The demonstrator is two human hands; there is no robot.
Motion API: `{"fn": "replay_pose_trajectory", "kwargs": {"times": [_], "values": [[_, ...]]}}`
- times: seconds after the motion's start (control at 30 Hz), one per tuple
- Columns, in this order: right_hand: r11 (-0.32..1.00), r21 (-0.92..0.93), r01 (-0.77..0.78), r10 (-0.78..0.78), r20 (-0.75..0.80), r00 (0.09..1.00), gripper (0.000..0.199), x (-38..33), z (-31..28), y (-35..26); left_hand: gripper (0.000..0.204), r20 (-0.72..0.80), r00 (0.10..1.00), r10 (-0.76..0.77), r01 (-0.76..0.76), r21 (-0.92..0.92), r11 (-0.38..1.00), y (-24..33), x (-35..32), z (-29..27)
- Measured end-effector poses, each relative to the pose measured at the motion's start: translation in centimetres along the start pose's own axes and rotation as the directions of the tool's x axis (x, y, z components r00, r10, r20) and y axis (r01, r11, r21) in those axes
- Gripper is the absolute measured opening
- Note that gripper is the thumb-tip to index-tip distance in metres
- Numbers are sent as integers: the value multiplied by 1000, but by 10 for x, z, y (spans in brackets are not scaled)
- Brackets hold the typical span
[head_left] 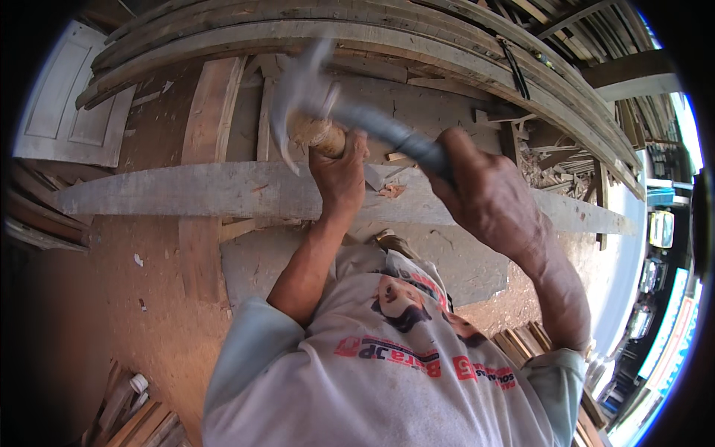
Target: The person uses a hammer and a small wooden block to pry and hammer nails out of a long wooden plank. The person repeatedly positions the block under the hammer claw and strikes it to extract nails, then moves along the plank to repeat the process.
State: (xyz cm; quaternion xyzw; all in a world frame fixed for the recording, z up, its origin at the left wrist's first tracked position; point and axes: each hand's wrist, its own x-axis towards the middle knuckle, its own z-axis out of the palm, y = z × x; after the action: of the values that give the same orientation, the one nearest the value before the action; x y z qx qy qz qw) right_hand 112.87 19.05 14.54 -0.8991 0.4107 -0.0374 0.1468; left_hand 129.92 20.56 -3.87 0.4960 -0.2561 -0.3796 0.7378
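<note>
My right hand (488, 197) is closed round the grey handle of a claw hammer (383, 128), whose metal head is smeared by motion. That head overlaps the round wooden end of a chisel (325, 138) in this view; whether they touch I cannot tell. My left hand (341, 179) wraps the chisel's handle above a long grey wooden plank (164, 190). A bit of what looks like the chisel's metal blade shows beside my fingers, over the plank. Curled wood shavings (392, 191) lie on the plank just right of my left hand.
A crosswise timber (211, 112) runs under the plank at the left. Long stacked boards (298, 37) span the far side, with black pliers-like handles (515, 71) on them. A white panelled door (74, 104) leans far left. Offcuts (141, 421) lie near left.
</note>
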Motion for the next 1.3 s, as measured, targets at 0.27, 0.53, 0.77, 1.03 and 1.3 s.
{"fn": "replay_pose_trajectory", "kwargs": {"times": [0.27, 0.53, 0.77, 1.03, 1.3], "values": [[978, -166, 126, -114, 78, 990, 23, 11, -36, -10, 27, -55, 962, -267, 232, -349, 908, -23, -30, -5], [989, 97, -109, 133, -281, 951, 30, 5, -57, -9, 23, -123, 992, -37, 3, -265, 964, 7, -3, -16], [984, 86, -156, 174, -273, 946, 32, -9, -45, -5, 25, -30, 1000, 2, -6, -137, 991, -3, -8, -5], [976, 216, -17, 109, -421, 901, 34, -8, -47, -8, 20, -27, 998, 58, -59, -42, 997, -6, -15, 4], [922, -327, 209, -199, 64, 978, 19, 3, -17, 6, 22, 71, 986, 153, -164, 185, 969, -10, -16, -3]]}}
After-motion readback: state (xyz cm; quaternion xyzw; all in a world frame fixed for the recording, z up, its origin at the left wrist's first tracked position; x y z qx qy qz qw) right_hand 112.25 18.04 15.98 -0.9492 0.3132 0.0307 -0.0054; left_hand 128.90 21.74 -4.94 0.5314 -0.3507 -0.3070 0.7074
